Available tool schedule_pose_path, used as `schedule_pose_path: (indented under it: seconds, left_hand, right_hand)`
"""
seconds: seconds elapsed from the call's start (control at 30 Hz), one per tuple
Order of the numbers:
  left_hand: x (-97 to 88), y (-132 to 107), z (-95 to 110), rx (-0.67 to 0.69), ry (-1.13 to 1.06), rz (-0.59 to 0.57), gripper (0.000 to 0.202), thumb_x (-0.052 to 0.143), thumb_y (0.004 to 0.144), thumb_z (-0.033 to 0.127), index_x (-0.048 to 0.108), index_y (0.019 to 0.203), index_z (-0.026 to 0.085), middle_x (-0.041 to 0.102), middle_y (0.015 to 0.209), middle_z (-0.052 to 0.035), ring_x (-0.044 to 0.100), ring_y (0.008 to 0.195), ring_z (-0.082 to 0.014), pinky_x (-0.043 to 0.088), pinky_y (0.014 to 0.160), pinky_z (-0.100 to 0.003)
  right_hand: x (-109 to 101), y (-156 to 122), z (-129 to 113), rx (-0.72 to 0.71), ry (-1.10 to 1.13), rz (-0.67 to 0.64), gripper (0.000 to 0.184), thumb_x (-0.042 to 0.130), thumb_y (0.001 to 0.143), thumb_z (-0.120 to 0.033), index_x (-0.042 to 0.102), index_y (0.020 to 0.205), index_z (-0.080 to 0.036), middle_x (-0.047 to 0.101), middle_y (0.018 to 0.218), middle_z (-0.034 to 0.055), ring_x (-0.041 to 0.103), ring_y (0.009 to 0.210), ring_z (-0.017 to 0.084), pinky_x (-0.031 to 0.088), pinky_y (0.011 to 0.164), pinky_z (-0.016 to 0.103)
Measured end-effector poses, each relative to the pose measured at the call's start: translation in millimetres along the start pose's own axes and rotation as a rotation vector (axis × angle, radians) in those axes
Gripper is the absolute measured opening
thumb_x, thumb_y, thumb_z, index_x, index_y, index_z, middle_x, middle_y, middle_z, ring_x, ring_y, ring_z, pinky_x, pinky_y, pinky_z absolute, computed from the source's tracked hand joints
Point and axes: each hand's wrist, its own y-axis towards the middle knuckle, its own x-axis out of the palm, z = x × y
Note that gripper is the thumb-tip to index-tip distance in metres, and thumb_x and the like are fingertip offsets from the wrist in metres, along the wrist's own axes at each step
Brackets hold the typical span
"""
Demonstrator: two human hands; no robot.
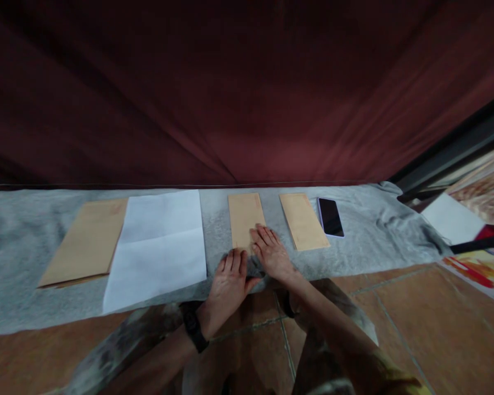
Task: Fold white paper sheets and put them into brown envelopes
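In front of me, a narrow brown paper envelope lies on a grey cloth. My right hand rests flat over its lower right corner, fingers together and stretched out. My left hand, with a dark watch on the wrist, lies at the envelope's near edge with its fingertips against the lower left part. Neither hand grips anything. To the right is a second brown envelope or small stack. On the left, a large white paper sheet with a crease across it partly overlaps a stack of larger brown envelopes.
A smartphone with a dark screen lies beside the right-hand envelope. Dark red fabric hangs behind the cloth. Brown floor tiles border the near edge. White paper and a colourful printed sheet are at far right.
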Motion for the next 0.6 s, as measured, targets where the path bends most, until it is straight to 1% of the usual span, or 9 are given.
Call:
schedule_pose_path:
  seconds: [0.2, 0.3, 0.37, 0.5, 0.6]
  left_hand:
    - [3.9, -0.7, 0.3, -0.016, 0.021, -0.027, 0.069, 0.060, 0.092, 0.054, 0.056, 0.136, 0.001, 0.057, 0.140, -0.0265, 0.053, 0.131, -0.0357, 0.042, 0.109, -0.046]
    - [3.7, 1.6, 4.6, -0.015, 0.052, -0.030, 0.071, 0.060, 0.092, 0.053, 0.056, 0.134, -0.004, 0.057, 0.138, -0.0302, 0.053, 0.130, -0.0374, 0.042, 0.109, -0.047]
    - [2.4, 3.1, 9.0, -0.021, 0.077, -0.026, 0.070, 0.058, 0.094, 0.052, 0.057, 0.133, -0.006, 0.058, 0.136, -0.0317, 0.054, 0.129, -0.0384, 0.042, 0.109, -0.049]
    - [2.0, 4.1, 20.2, -0.068, 0.110, -0.037, 0.063, 0.052, 0.098, 0.045, 0.055, 0.136, -0.005, 0.056, 0.138, -0.0326, 0.054, 0.131, -0.0393, 0.042, 0.108, -0.052]
    - [5.4, 5.0, 27.6, -0.099, 0.077, -0.065, 0.061, 0.045, 0.100, 0.038, 0.050, 0.139, -0.009, 0.052, 0.141, -0.0360, 0.050, 0.135, -0.0412, 0.041, 0.109, -0.053]
  right_hand:
    - [1.8, -1.4, -2.0, 0.035, -0.030, -0.009, 0.052, 0.034, 0.106, -0.036, 0.039, 0.155, -0.020, 0.031, 0.164, 0.0101, 0.029, 0.152, 0.026, 0.023, 0.124, 0.046]
    - [2.4, -1.5, -3.1, 0.042, -0.036, -0.015, 0.052, 0.033, 0.106, -0.036, 0.039, 0.155, -0.020, 0.031, 0.164, 0.0095, 0.029, 0.151, 0.025, 0.023, 0.123, 0.046]
    - [2.0, -1.1, -3.6, 0.044, -0.036, -0.012, 0.051, 0.034, 0.106, -0.036, 0.040, 0.154, -0.021, 0.033, 0.164, 0.0091, 0.030, 0.151, 0.025, 0.024, 0.123, 0.046]
    - [-0.6, -0.5, -5.6, 0.058, -0.033, -0.013, 0.050, 0.034, 0.106, -0.035, 0.043, 0.153, -0.021, 0.036, 0.162, 0.0090, 0.031, 0.150, 0.024, 0.024, 0.123, 0.045]
    - [-4.0, -1.0, -8.2, 0.070, -0.030, -0.019, 0.049, 0.036, 0.105, -0.033, 0.043, 0.152, -0.021, 0.038, 0.161, 0.0094, 0.031, 0.150, 0.024, 0.023, 0.122, 0.045]
